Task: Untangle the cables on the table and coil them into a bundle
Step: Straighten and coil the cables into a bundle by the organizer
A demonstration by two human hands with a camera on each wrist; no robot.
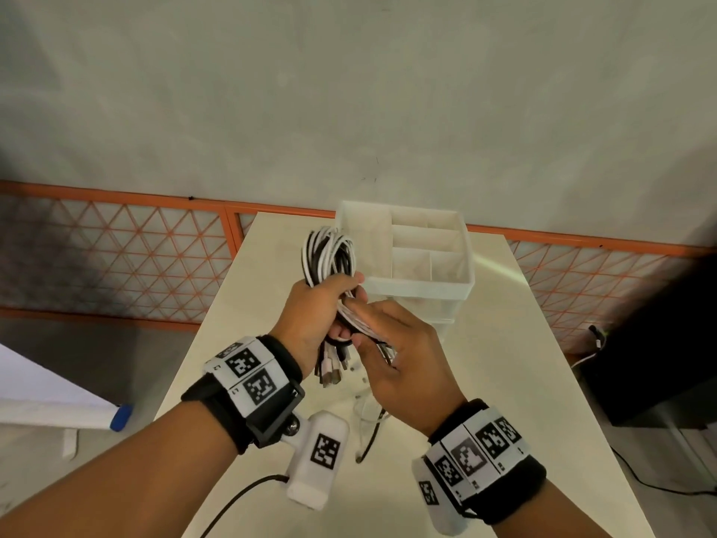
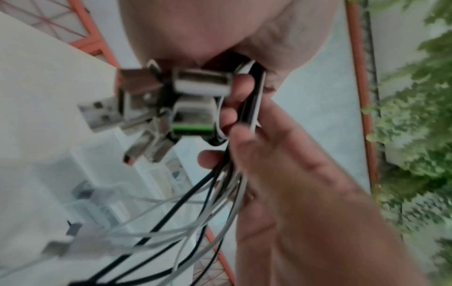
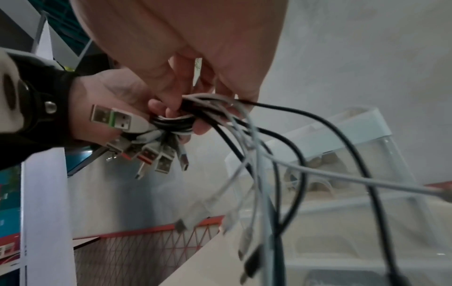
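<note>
A coil of black and white USB cables (image 1: 329,256) is held up over the cream table (image 1: 504,363). My left hand (image 1: 316,316) grips the coil at its lower end, fingers curled round the strands. Several USB plugs (image 1: 331,368) hang below that fist; the left wrist view shows these plugs (image 2: 195,85) close up and the right wrist view shows the plugs (image 3: 146,152) fanned out. My right hand (image 1: 392,343) pinches a group of loose cable tails (image 3: 244,123) just beside the left fist. The tails (image 2: 176,222) trail down toward the table, ending in small connectors.
A white divided organizer box (image 1: 419,250) stands on the table just behind the hands. A loose cable end (image 1: 368,429) lies on the table beneath the hands. An orange lattice railing (image 1: 116,258) runs behind the table. A dark cabinet (image 1: 659,343) stands at the right.
</note>
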